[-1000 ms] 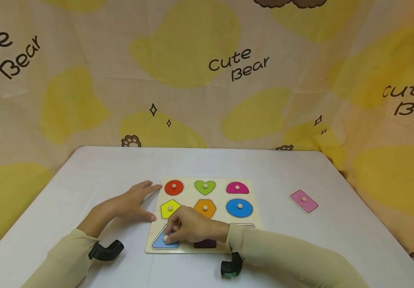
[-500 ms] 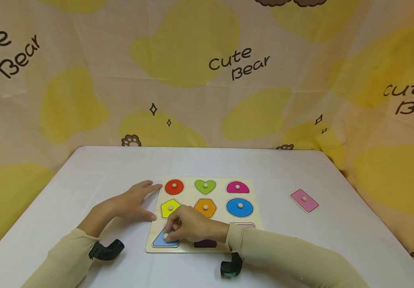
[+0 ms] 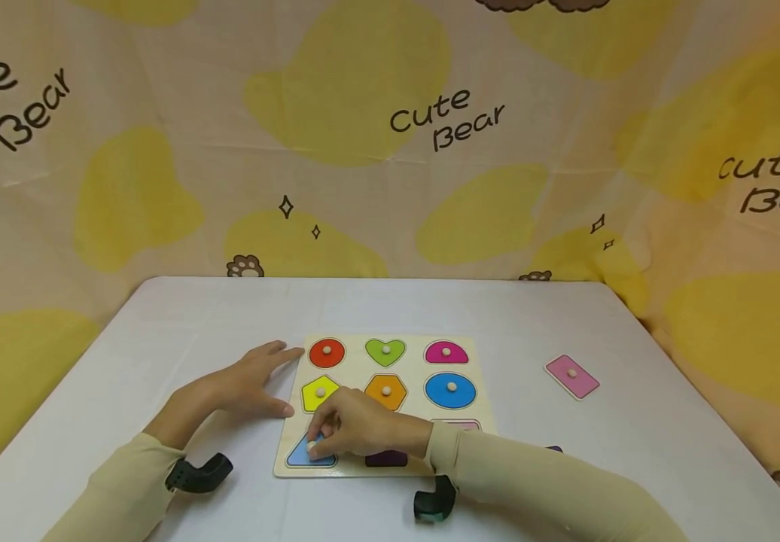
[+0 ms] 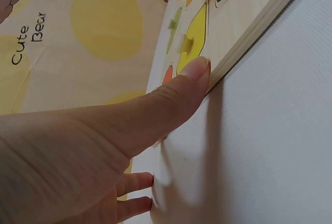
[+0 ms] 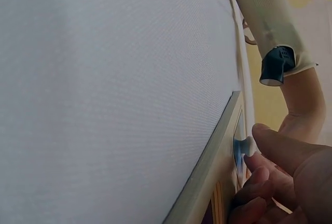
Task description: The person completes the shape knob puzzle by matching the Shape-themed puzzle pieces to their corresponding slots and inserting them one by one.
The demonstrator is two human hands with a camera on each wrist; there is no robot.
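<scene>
Little moves since the earlier frame: only a dark edge [image 3: 554, 449] shows more above the right sleeve [image 3: 539, 474]. With the right hand [image 3: 356, 425] I pinch the knob [image 5: 244, 146] of the light-blue triangle [image 3: 300, 455], at seven o'clock of the puzzle board [image 3: 352, 363]; better, I judge, to press level. Left hand [image 3: 244, 384], fingers spread, touches its nine-o'clock edge. Pink rectangle [image 3: 566, 380] lies at three; most room seems toward twelve.
</scene>
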